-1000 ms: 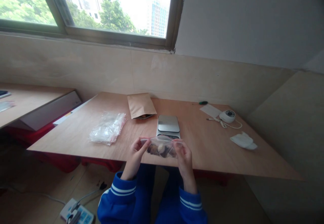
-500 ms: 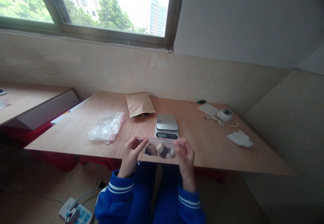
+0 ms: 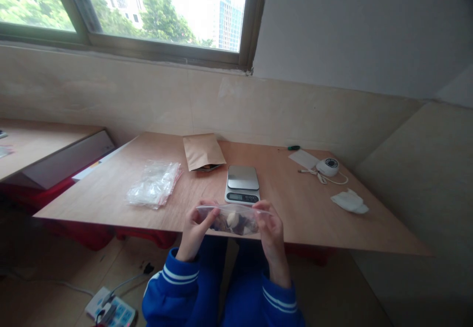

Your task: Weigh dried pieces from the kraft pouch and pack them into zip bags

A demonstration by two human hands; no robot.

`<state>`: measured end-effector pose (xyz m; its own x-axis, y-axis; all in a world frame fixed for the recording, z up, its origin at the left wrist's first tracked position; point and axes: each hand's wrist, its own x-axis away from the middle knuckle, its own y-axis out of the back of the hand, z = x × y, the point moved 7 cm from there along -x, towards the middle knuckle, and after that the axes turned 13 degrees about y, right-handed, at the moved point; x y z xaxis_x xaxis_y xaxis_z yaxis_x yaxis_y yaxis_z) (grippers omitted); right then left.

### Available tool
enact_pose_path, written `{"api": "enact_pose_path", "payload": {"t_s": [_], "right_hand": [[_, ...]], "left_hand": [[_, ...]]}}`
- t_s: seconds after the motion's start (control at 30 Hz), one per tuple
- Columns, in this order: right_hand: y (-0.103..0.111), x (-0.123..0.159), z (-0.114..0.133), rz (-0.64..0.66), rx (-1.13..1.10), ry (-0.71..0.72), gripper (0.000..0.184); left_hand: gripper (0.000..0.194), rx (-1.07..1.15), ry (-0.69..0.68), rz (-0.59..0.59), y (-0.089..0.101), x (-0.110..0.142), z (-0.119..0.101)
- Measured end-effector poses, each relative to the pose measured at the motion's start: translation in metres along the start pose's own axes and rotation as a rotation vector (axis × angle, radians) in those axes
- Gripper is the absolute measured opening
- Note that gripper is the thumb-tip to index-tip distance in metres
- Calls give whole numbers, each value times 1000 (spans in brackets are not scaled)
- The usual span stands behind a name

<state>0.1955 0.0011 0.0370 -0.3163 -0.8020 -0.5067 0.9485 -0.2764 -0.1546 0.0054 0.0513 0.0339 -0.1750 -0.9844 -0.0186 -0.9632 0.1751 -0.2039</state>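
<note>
Both hands pinched the clear bag (image 3: 221, 224) near its top corners, the left hand (image 3: 194, 226) at one end and the right hand (image 3: 271, 224) at the other, thumbs on the near side. The bag hung at the near edge of the tabletop (image 3: 314, 213), just in front of the scale (image 3: 243, 177). Its mouth seemed slightly parted; if so, a slipping thumb or a sharp tilt could have spilled the contents past the edge toward the floor. A lump caught along the top strip could have kept it from closing evenly, and a hard sideways pull might have stretched the thin film. A forward nudge could have knocked the scale.

The bag was limp, filmy plastic, bulging around a smooth, pale, rounded lump (image 3: 232, 219) and dark, irregular pieces too blurred to identify. The scale had a flat, shiny metal plate with rounded corners above a dark display strip. Beyond it, to the left, lay a matte brown paper bag (image 3: 204, 149), its mouth gaping toward the person. A pile of crinkled, glossy empty bags (image 3: 153, 185) with reddish edges lay farther left on the smooth, wood-grained board.
</note>
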Motion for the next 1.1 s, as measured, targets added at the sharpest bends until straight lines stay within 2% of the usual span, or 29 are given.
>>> {"api": "enact_pose_path", "payload": {"t_s": [0.13,0.27,0.53,0.73,0.87,0.97,1.1], "right_hand": [[-10,-3,9,66,58,32,12],[-9,-5,11,21,92,78,12],[-2,-6,14,-13,124,134,15],[-2,-3,10,-25,111,130,17],[-3,-4,7,-56,61,114,17],[-7,-5,7,-5,39,95,15],[-18,-3,6,150,16,16,13]], "left_hand": [[19,-21,24,-21,3,-1,0],[19,-28,29,-34,1,0,-6],[10,-51,-71,-22,5,1,-11],[12,-27,-48,-55,7,0,-9],[16,-43,2,14,-1,0,-9],[19,-51,69,85,-6,0,-4],[22,-85,145,87,-6,0,-1]]}}
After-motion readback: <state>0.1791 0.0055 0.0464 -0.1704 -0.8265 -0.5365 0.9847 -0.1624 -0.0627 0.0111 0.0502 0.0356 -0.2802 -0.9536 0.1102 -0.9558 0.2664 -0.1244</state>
